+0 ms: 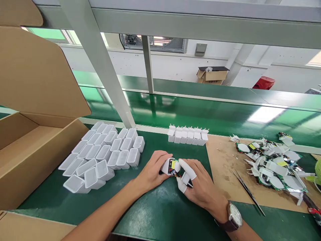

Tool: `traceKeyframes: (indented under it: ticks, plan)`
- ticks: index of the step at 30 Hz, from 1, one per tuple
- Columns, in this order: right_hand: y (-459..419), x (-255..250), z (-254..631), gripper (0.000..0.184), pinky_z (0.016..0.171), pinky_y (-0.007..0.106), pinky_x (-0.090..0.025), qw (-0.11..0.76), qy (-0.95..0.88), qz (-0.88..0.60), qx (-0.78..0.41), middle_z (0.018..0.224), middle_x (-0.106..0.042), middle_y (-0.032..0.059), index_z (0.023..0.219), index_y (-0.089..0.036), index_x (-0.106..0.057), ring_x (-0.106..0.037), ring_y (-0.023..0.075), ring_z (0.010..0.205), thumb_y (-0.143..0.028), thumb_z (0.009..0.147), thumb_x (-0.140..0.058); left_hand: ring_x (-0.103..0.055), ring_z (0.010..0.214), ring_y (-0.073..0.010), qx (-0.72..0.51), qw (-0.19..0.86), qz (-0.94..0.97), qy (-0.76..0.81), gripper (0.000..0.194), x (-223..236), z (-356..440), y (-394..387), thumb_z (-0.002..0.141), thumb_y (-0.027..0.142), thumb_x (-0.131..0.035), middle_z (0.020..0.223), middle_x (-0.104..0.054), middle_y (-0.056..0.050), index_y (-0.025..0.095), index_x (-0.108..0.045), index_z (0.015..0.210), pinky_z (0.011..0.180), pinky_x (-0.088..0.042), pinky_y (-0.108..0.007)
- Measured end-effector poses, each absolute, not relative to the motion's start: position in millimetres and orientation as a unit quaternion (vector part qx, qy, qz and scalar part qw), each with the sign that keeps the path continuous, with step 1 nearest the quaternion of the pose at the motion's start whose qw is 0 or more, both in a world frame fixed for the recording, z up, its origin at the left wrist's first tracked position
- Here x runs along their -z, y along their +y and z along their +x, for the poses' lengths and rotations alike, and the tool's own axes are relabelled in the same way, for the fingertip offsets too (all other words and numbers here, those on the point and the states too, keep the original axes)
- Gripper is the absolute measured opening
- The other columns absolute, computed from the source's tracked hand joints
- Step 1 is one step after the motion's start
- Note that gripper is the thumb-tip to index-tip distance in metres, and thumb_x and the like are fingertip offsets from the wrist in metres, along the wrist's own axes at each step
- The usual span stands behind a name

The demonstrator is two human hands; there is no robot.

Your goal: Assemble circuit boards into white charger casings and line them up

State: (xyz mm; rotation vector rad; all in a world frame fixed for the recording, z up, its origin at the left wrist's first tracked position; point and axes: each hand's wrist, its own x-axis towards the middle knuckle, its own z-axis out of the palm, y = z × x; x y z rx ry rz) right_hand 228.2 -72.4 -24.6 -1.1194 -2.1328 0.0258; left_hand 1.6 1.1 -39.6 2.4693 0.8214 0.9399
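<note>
The circuit board (177, 166) is in the person's hands, over the middle of the bench, between its near edge and its far edge. The green bench (150, 211) carries everything on the work side of the white rail along its far edge. At its left end stands a large cardboard box (47, 164), flap raised. A brown sheet (219, 164) covers much of the bench's right side, stopping short of the near edge. Open white housings (102, 152) stand in close rows beside the box, reaching up to the far edge. A heap of boards and white parts (276, 169) lies on the sheet, towards the right edge. The left hand (154, 169) has its fingers closed around a white housing (165, 166); the right hand (202, 184) pinches the board's right end between thumb and forefinger. The board's left end is at that housing's mouth; how far inside it reaches, I cannot tell. Near the far edge, left of the sheet's corner, is a row of housings with upright white pieces (188, 135). Tweezers (248, 192) lie slantwise across the sheet's near edge. A watch (235, 215) circles the right wrist, and white finger covers (188, 169) sheathe the right thumb and forefinger.
</note>
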Motion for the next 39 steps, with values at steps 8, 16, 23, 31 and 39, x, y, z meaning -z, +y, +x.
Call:
traceKeyframes:
  ticks: [8, 16, 23, 31, 39]
  plan:
    - [-71.6, 24.5, 228.8, 0.079, 0.097, 0.053, -0.058, 0.360, -0.828, -0.430, -0.008, 0.130, -0.062, 0.0160, 0.161, -0.020, -0.023, -0.059, 0.0316, 0.113, -0.008, 0.091, -0.057, -0.056, 0.123, -0.0292, -0.329, 0.191, 0.880, 0.285, 0.058, 42.1, 1.9, 2.2, 0.095, 0.027, -0.069, 0.132, -0.054, -0.013, 0.027, -0.042, 0.147, 0.102, -0.054, -0.048]
    - [-70.7, 21.5, 228.6, 0.077, 0.095, 0.052, -0.057, 0.365, -0.826, -0.430, -0.010, 0.128, -0.062, 0.0161, 0.161, -0.020, -0.024, -0.058, 0.0312, 0.111, -0.008, 0.092, -0.058, -0.055, 0.122, -0.0278, -0.329, 0.191, 0.880, 0.283, 0.059, 40.9, 3.1, 2.3, 0.094, 0.028, -0.072, 0.131, -0.054, -0.012, 0.026, -0.043, 0.146, 0.102, -0.053, -0.045]
    - [-70.3, 19.2, 230.7, 0.075, 0.093, 0.051, -0.058, 0.366, -0.823, -0.433, -0.016, 0.125, -0.063, 0.0162, 0.160, -0.018, -0.026, -0.059, 0.0308, 0.110, -0.012, 0.093, -0.058, -0.055, 0.121, -0.0275, -0.325, 0.197, 0.881, 0.283, 0.060, 41.0, 3.1, 2.3, 0.095, 0.030, -0.071, 0.130, -0.054, -0.012, 0.027, -0.042, 0.147, 0.102, -0.053, -0.045]
    - [-69.2, 26.8, 229.0, 0.072, 0.094, 0.052, -0.057, 0.354, -0.826, -0.439, -0.020, 0.127, -0.064, 0.0168, 0.159, -0.018, -0.028, -0.060, 0.0322, 0.111, -0.014, 0.094, -0.058, -0.056, 0.120, -0.0286, -0.334, 0.195, 0.878, 0.281, 0.060, 41.9, 6.0, 2.7, 0.093, 0.032, -0.073, 0.129, -0.059, -0.013, 0.025, -0.047, 0.147, 0.102, -0.052, -0.047]
    - [-66.2, 20.9, 237.1, 0.040, 0.099, 0.044, -0.057, 0.448, -0.768, -0.425, -0.170, 0.130, -0.066, 0.0093, 0.140, -0.029, -0.055, -0.063, 0.0234, 0.118, -0.016, 0.103, -0.047, -0.064, 0.119, -0.0268, -0.275, 0.447, 0.803, 0.283, 0.061, 37.8, 5.5, 0.4, 0.093, 0.028, -0.069, 0.134, -0.066, -0.011, 0.027, -0.049, 0.151, 0.104, -0.054, -0.047]
